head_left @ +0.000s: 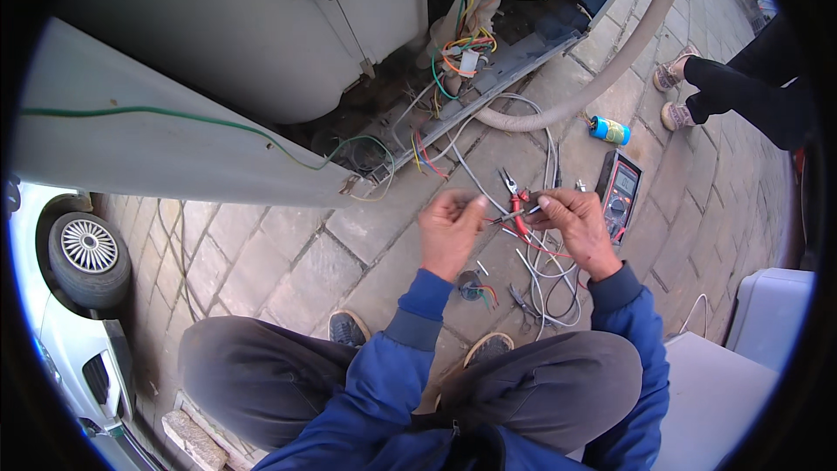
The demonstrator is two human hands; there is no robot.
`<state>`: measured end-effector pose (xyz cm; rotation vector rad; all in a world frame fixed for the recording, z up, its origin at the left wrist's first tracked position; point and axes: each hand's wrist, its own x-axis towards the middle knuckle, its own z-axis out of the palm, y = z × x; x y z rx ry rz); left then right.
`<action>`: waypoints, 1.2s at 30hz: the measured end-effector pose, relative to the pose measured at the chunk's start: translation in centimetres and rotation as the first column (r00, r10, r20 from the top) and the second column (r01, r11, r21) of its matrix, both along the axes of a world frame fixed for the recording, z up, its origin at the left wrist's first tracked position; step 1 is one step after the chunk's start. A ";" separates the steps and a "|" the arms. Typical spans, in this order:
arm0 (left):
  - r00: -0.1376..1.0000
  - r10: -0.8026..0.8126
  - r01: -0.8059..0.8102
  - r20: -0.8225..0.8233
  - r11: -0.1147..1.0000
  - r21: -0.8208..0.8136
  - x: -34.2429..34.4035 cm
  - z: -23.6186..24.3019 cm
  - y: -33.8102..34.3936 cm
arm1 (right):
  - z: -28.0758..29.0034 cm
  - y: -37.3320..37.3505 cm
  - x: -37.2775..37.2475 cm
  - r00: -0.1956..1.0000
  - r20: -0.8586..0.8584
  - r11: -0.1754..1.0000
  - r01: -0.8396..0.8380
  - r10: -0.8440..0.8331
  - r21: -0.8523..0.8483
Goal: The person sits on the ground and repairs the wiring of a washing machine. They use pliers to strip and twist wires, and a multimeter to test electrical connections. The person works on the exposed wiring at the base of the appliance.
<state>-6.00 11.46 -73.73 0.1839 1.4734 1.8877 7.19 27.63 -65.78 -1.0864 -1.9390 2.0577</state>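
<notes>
At my far left a pale car stands on the paving, its wheel showing a spoked cover. A green wire runs across the pale panel of an opened machine. My left hand is raised over the paving, thumb and forefinger nearly together; I cannot tell whether they pinch a strand. Bundled coloured wires hang from the machine beyond it, and a small round part with coloured leads lies below. Between my hands is a thin wire, its far end clamped by the fingers of my right hand. Red-handled pliers lie on the paving beneath it, and loose white cable curls nearer to me. Right of that hand come a blue cylinder and a multimeter, then another person's dark-trousered legs, and a white box nearer me
</notes>
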 end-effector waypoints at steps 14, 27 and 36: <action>0.704 0.053 -0.248 0.708 0.953 0.175 -7.8 -1.8 -1.2 | 4.9 -2.7 -9.8 0.811 0.465 0.480 -0.585 0.355 0.654; 0.568 -0.101 -0.275 0.817 0.912 0.304 -6.0 -1.1 0.9 | 2.0 -4.4 -12.7 0.882 0.297 -0.015 -0.314 0.366 0.949; 0.619 -0.065 -0.262 0.783 0.922 0.285 -5.9 -0.4 0.7 | 0.5 -3.8 -12.4 0.899 0.220 0.084 -0.270 0.378 0.959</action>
